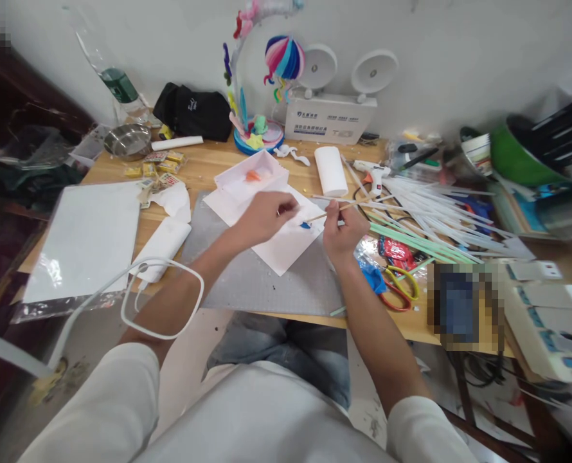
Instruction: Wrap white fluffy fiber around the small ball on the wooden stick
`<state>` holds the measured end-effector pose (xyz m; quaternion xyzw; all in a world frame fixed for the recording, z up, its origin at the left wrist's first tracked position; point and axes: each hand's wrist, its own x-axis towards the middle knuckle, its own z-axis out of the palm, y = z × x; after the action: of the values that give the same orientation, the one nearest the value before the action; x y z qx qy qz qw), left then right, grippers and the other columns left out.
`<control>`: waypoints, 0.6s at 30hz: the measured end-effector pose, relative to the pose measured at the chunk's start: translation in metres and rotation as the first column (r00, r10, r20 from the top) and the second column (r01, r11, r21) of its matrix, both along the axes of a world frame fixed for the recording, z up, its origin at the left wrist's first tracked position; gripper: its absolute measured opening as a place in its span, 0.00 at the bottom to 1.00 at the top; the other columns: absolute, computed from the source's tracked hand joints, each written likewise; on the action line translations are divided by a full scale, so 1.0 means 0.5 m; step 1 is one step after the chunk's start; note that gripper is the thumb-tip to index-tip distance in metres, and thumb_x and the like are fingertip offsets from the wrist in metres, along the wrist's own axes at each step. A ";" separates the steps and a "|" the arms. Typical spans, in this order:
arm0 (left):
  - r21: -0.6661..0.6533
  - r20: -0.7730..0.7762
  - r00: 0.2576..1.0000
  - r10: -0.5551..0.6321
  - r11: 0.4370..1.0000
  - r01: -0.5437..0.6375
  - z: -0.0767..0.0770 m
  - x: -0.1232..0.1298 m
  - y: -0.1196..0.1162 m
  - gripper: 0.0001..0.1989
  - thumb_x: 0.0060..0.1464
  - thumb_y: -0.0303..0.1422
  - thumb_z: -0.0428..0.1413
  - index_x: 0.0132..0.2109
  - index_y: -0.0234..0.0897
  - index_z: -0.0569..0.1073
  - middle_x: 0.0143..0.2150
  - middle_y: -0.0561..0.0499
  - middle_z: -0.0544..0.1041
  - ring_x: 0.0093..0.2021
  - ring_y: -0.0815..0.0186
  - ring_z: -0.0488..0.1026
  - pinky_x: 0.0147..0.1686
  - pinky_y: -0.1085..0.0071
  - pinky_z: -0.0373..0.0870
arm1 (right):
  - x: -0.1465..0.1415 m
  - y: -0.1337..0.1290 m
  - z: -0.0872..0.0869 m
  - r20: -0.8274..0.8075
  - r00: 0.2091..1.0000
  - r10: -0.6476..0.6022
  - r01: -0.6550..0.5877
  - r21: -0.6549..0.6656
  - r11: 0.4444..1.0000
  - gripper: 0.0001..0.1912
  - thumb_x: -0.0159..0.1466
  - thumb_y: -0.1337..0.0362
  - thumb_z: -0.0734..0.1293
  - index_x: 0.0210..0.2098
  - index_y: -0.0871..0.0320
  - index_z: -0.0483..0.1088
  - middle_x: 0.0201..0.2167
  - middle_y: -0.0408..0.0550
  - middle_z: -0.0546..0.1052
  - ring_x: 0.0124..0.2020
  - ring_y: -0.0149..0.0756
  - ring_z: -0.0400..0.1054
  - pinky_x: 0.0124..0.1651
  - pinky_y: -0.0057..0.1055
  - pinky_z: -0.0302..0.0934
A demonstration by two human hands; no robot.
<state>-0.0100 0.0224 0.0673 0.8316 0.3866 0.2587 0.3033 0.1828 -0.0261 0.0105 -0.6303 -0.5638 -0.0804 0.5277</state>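
Observation:
My right hand [344, 230] grips a thin wooden stick [321, 217], slanting down to the left over a sheet of white paper [281, 254]. At the stick's lower end there is a small blue piece [306, 225], close to the paper; whether the two are joined I cannot tell. My left hand [268, 215] hovers over the paper just left of the blue piece, fingers curled together, and what they hold, if anything, is hidden. Behind it stands a folded white paper box [225, 178] with an orange piece [252, 175] inside. A grey cutting mat [238, 283] lies underneath.
White and green strips [425, 206], a glue gun [376, 177] and scissors [402, 289] lie on the right. A white cable [158, 262] loops over my left forearm beside a power bank [160, 247]. A colourful balloon ornament [285, 58] stands at the back.

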 end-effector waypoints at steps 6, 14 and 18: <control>-0.209 0.035 0.999 -0.035 0.977 0.041 -0.089 0.054 -0.033 0.05 0.56 0.26 0.58 0.39 0.35 0.78 0.36 0.50 0.82 0.36 0.65 0.78 0.40 0.70 0.70 | 0.003 0.004 -0.002 0.005 1.000 -0.002 0.002 0.001 1.000 0.24 0.71 0.52 0.58 0.22 0.55 0.66 0.18 0.42 0.68 0.22 0.30 0.61 0.31 0.31 0.52; -0.422 0.182 0.977 0.115 0.906 -0.028 -0.134 0.066 -0.008 0.02 0.55 0.28 0.60 0.35 0.35 0.78 0.32 0.51 0.80 0.31 0.68 0.75 0.36 0.71 0.70 | 0.004 0.003 0.003 -0.001 1.000 -0.008 0.008 -0.006 1.000 0.24 0.71 0.52 0.58 0.21 0.55 0.64 0.18 0.42 0.67 0.22 0.30 0.61 0.31 0.32 0.53; -0.475 0.198 0.973 0.118 0.880 -0.010 -0.143 0.048 -0.011 0.04 0.55 0.29 0.59 0.36 0.35 0.79 0.30 0.52 0.80 0.27 0.69 0.73 0.34 0.71 0.70 | 0.003 0.002 0.005 -0.009 1.000 -0.015 0.015 -0.011 1.000 0.24 0.71 0.52 0.58 0.21 0.54 0.64 0.17 0.42 0.67 0.22 0.30 0.61 0.31 0.32 0.53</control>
<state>0.0140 0.0171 -0.0041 0.6857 0.4291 0.2576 0.5285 0.1842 -0.0251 0.0128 -0.6377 -0.5569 -0.0784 0.5263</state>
